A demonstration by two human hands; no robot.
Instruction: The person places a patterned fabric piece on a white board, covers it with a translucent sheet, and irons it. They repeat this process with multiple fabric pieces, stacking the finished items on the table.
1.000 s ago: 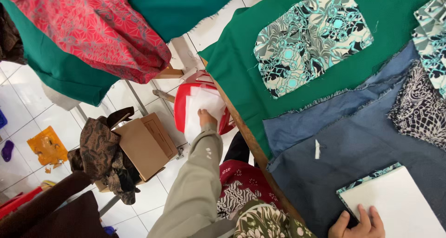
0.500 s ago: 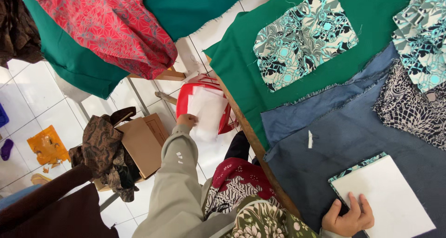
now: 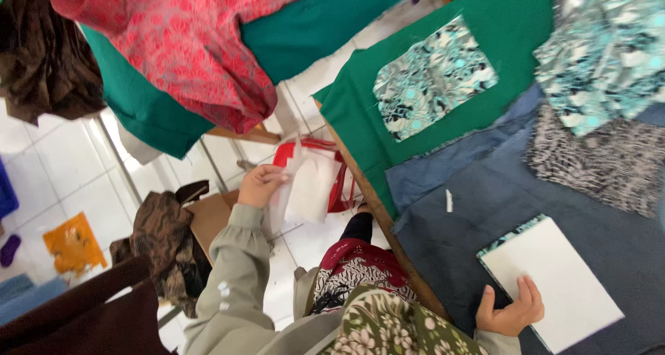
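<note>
My left hand (image 3: 262, 185), in a grey-green sleeve, reaches out beside the table and is shut on a few white fabric pieces (image 3: 308, 189), held up in front of a red basket (image 3: 341, 182) on the floor. My right hand (image 3: 512, 313) rests with spread fingers on the near corner of a white rectangular panel (image 3: 554, 279) with a patterned teal edge. The panel lies on dark blue cloth (image 3: 499, 209) spread over the table.
Green cloth (image 3: 526, 29) covers the far table, with teal patterned patches (image 3: 433, 78) and a grey patterned piece (image 3: 603, 161) on top. Red patterned (image 3: 201, 43) and teal fabrics hang at the left. A cardboard box (image 3: 208, 220) and brown cloth (image 3: 159, 237) sit on the tiled floor.
My left hand has lifted the white fabric pieces up out of the red basket. My right hand has stayed on the white panel while the view shifted closer.
</note>
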